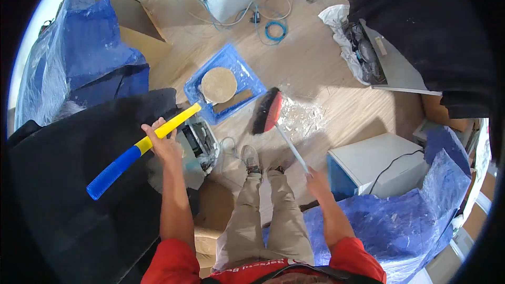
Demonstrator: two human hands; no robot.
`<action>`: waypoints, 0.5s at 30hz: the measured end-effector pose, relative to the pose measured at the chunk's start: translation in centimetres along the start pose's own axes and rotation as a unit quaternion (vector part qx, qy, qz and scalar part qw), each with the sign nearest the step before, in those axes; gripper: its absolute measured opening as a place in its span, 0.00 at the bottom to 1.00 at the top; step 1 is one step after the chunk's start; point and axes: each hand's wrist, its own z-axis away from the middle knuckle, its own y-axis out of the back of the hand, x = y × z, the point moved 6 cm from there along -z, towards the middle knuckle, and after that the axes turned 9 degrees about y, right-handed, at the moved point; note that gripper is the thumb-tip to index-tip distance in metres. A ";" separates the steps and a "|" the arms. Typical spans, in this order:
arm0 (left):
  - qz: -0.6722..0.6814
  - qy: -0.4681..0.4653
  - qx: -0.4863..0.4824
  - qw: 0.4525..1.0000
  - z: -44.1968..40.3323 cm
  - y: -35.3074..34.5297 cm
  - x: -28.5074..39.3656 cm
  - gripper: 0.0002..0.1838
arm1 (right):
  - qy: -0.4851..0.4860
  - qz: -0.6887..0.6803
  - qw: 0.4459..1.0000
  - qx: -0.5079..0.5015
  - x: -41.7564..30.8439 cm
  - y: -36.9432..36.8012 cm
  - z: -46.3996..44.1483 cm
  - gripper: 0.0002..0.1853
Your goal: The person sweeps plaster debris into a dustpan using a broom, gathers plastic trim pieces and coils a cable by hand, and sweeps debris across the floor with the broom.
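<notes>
Right hand [317,183], head view: closed around the pale broom pole [290,144]; the red-and-black broom head [269,110] lies ahead and to its left, beside white debris [305,118] on the floor. With my left hand [167,146] I grip the yellow part of a yellow-and-blue handle [139,148]. Its far end reaches the blue tray [244,67], ahead and right of that hand; whether joined, cannot tell.

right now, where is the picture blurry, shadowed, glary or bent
In the head view, the right hand and broom head look slightly blurred, probably by motion; in the head view, a shadow falls on the floor beside the white box, and glare streaks the blue plastic sheeting; also in the head view, the edges bend fisheye-style into black corners.
</notes>
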 end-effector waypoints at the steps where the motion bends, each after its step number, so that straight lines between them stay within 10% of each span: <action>1: -0.018 0.003 -0.013 1.000 -0.2 0.3 0.0 0.32 | 0.006 -0.019 0.999 0.036 1.3 0.9 1.6 0.20; 7: -0.043 -0.013 0.012 0.999 -0.3 1.2 0.7 0.33 | 0.034 0.010 0.982 0.184 -0.9 11.5 2.5 0.22; 15: -0.170 -0.032 0.048 0.984 -0.9 0.1 -0.9 0.24 | 0.023 0.028 0.989 0.141 -3.4 10.3 -16.4 0.27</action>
